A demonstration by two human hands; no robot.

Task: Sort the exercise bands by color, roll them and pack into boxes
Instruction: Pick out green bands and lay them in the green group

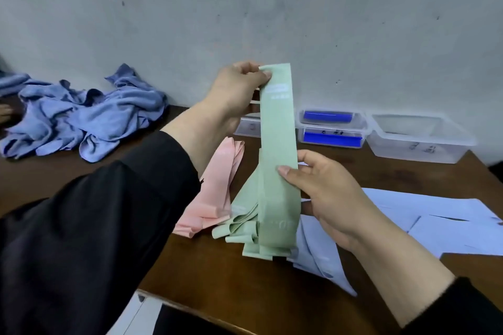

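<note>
A light green exercise band (277,128) hangs upright above the brown table (245,280). My left hand (239,87) pinches its top end, and my right hand (324,193) grips it lower down, thumb across the front. Under it lies a pile of green bands (245,226). Pink bands (215,193) lie to the left of that pile. Pale lavender bands (318,255) lie flat under my right hand. Clear plastic boxes stand by the wall: one with blue rolls (332,128), one without bands (419,139), and one partly hidden behind the green band (249,126).
A heap of blue cloth (81,114) covers the table's far left. White paper sheets (435,220) lie at the right. A grey wall (272,8) closes the back. The table's front edge (190,307) runs below my arms. Someone's fingers (5,111) show at the far left edge.
</note>
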